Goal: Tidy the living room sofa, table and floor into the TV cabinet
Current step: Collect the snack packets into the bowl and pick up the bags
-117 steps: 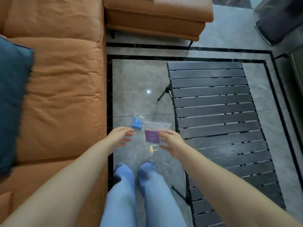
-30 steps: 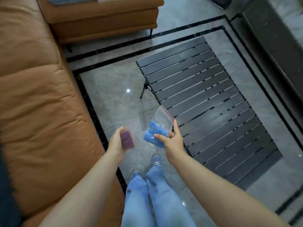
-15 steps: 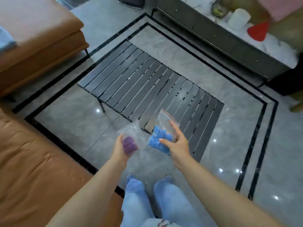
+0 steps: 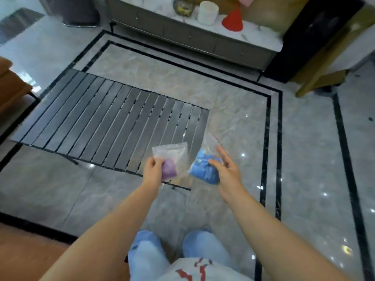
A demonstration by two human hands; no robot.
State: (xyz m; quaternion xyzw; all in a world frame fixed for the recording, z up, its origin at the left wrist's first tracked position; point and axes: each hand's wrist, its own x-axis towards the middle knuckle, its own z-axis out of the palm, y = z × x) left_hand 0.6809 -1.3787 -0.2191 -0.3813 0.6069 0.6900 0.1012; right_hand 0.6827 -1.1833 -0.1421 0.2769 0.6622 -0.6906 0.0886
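Both hands were out in front, each with a small clear bag. The left hand (image 4: 152,171) gripped the bag with purple contents (image 4: 170,160), its fingers curled round the lower left side, the purple lump sitting at the bottom and the sealed top standing upright above the knuckles. The right hand (image 4: 226,173) pinched the bag with blue contents (image 4: 204,171) between thumb and curled fingers, while the index finger stuck out straight; that bag tilted up to the right, its red-lined top edge above the fingertips. The two bags were just beside each other, held in the air over the near right corner of the slatted black counter (image 4: 105,120).

Beyond the counter, across the grey marble floor (image 4: 304,159) with its black inlay lines, stood the TV cabinet (image 4: 190,37), long and grey with a pale marble top. On it sat a white jar (image 4: 208,13), a red cone (image 4: 232,21) and a dark, blurred object at the jar's left. An orange sofa (image 4: 12,86) edged in at the left. Below, the person's light blue jeans (image 4: 146,258) showed.
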